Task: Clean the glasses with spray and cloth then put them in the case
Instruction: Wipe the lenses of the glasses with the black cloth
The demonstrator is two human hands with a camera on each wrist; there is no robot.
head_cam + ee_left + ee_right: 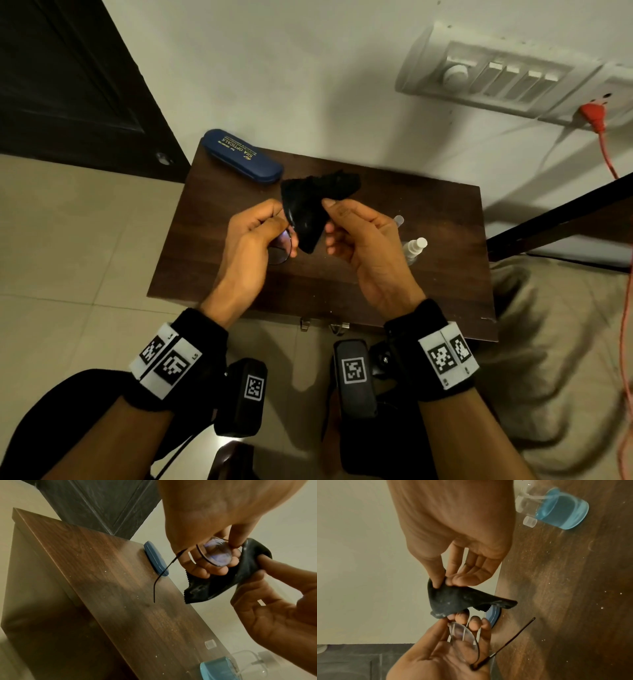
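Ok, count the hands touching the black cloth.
2. The right hand pinches the black microfibre cloth at its right edge; the left hand, gripping the thin-framed glasses, touches its left edge.

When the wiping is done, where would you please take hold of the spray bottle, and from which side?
Grip the spray bottle round its clear barrel, coming from above with the right hand, which is nearest. In the right wrist view it seems to lie on its side on the table, its small cap off beside it, so avoid the nozzle end.
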